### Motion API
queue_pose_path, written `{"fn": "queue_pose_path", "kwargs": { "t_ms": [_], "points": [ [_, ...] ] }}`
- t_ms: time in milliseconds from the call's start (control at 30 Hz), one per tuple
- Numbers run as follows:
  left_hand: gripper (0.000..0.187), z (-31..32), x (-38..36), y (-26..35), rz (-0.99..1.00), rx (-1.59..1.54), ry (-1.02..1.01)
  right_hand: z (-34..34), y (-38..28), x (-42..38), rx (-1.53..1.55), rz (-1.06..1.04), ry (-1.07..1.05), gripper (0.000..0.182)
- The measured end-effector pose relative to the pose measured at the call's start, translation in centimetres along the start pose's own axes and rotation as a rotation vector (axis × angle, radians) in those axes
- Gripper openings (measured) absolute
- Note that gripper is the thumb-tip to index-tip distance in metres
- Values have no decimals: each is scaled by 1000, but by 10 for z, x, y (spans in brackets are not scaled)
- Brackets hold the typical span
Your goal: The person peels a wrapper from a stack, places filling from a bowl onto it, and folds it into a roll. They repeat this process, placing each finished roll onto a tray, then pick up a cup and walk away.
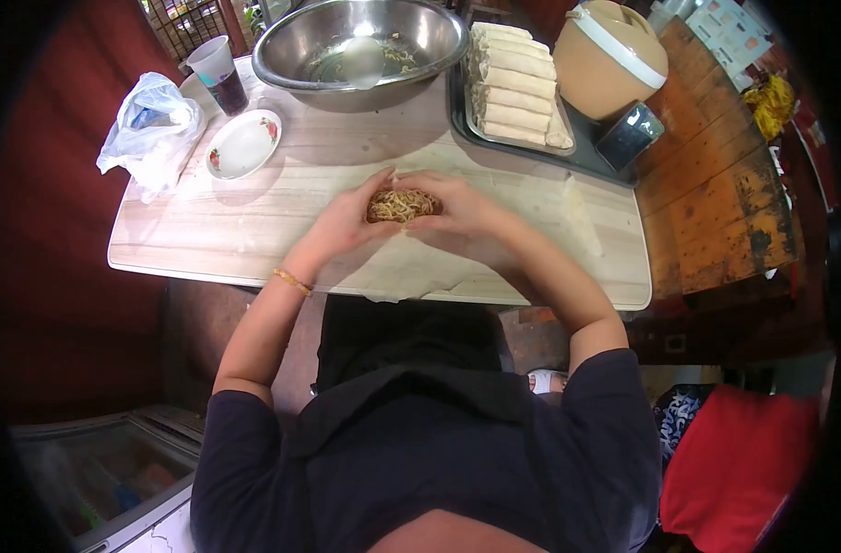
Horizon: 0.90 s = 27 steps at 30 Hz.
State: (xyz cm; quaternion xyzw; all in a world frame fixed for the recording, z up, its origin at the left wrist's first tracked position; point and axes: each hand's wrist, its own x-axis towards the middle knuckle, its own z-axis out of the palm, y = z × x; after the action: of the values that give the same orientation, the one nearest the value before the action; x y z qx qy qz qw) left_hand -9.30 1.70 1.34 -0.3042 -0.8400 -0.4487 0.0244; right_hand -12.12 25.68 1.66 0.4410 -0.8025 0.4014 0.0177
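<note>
My left hand (pixel 348 217) and my right hand (pixel 462 207) curve around a mound of noodle filling (pixel 403 205), one from each side. Thumbs and fingertips of both hands nearly meet around it. Beneath the filling lies a thin pale wrapper (pixel 393 272) that reaches the table's front edge. Beyond my hands stands a large steel bowl (pixel 265 66) with noodle bits and a whitish round object (pixel 362 63) in it. Several rolled spring rolls (pixel 515 88) are stacked in a metal tray to the upper right.
On the left of the table (pixel 185 249) are a plastic bag (pixel 153 129), a cup of dark liquid (pixel 221 78) and a flowered plate (pixel 243 146). A tan jug (pixel 609 64) and a dark glossy box-like object (pixel 630 135) stand right, near a wooden surface (pixel 715 194).
</note>
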Motion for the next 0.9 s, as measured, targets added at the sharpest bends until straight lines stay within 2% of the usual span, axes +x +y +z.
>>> {"fn": "queue_pose_path", "kwargs": {
  "t_ms": [33,100,267,333,367,433,467,533,567,633,667,733,833,900],
  "points": [
    [80,0,1,2,2,1,0,5,5,2,-75,-98,30,48],
    [82,-2,1,7,-209,-63,-88,7,12,5,-112,-97,-13,46],
    [82,-5,-2,10,-86,-17,-57,0,3,6,-113,-27,-82,41],
    [82,-4,-1,12,-28,38,-30,-2,-12,5,-53,-20,72,38],
    [82,-3,0,10,-15,23,-13,-1,-6,4,-53,-19,74,38],
    [83,2,0,5,-3,6,-1,5,8,-2,-188,-78,19,43],
    [85,5,1,-1,-56,-61,-18,7,14,-5,-187,-77,22,43],
    [87,1,7,-3,-99,-115,-36,2,15,-2,-127,46,-129,51],
    [88,1,7,-2,-91,-74,-54,0,15,-2,-128,43,-121,51],
    [89,4,7,-2,-86,-33,-78,-6,4,-3,-89,-50,65,57],
    [88,7,7,-5,-48,-30,-71,-11,2,-4,-89,-50,69,57],
    [87,10,10,-4,-8,-27,-67,-21,0,-8,-255,59,48,55],
    [83,18,14,0,33,29,-53,-21,4,-13,-309,157,-42,53],
    [79,23,17,3,-23,1,-56,-18,3,-11,-212,189,-49,52]
  ]
}}
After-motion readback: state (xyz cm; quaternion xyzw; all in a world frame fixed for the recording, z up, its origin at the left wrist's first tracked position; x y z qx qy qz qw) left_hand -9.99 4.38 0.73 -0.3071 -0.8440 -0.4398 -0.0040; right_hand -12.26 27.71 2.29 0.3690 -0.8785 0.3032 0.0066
